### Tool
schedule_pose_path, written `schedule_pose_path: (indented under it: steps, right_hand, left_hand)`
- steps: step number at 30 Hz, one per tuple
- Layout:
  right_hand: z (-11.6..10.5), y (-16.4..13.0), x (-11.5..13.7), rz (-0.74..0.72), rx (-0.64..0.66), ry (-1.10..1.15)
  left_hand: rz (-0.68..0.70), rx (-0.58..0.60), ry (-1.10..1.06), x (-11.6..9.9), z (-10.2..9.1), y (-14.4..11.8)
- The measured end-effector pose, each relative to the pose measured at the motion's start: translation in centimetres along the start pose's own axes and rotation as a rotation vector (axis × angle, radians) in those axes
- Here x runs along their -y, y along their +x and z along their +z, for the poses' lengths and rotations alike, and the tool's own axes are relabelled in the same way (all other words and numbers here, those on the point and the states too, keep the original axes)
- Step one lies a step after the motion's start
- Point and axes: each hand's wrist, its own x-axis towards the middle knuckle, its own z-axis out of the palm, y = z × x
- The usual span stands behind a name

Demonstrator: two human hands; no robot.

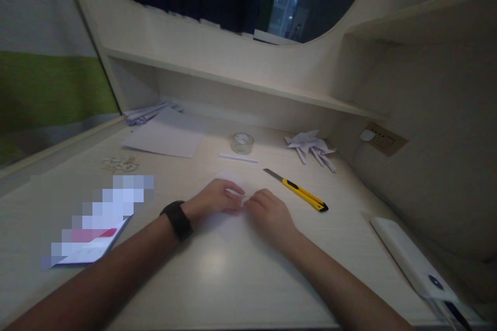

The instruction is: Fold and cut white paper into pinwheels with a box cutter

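My left hand [217,197], with a black watch on the wrist, is at the middle of the desk with thumb and fingertips pinched on a thin white sheet of paper [226,228]. The sheet shows above and below that hand. Close against it, my right hand [272,219] is curled, its fingertips at the paper's right edge. Just beyond the hands lie a thin white paper tube [238,158] and a roll of clear tape [242,143]. To the right is a yellow utility knife [305,195] with its blade out, pointing away to the left.
A tablet-like screen [93,243], partly blurred, lies at left, near small pale bits [120,164]. Behind are a large white sheet [166,134] and rolled papers [149,113]. At right stand a folded paper piece [310,145], a white device [407,253] and a wall socket [388,139].
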Motion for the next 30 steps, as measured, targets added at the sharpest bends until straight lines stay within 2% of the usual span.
schedule_pose_path:
  steps: [11,24,30]
  right_hand:
    - [-0.1,0.1,0.3,-0.007,-0.006,-0.016]
    - [0.0,-0.1,0.5,-0.015,-0.009,-0.044]
    - [0.0,0.0,0.6,-0.031,-0.011,-0.082]
  left_hand:
    - [0.015,0.012,-0.012,1.5,-0.5,0.9]
    - [-0.009,-0.014,-0.004,0.3,0.2,0.2]
    - [-0.001,-0.035,0.029,0.6,0.3,0.4]
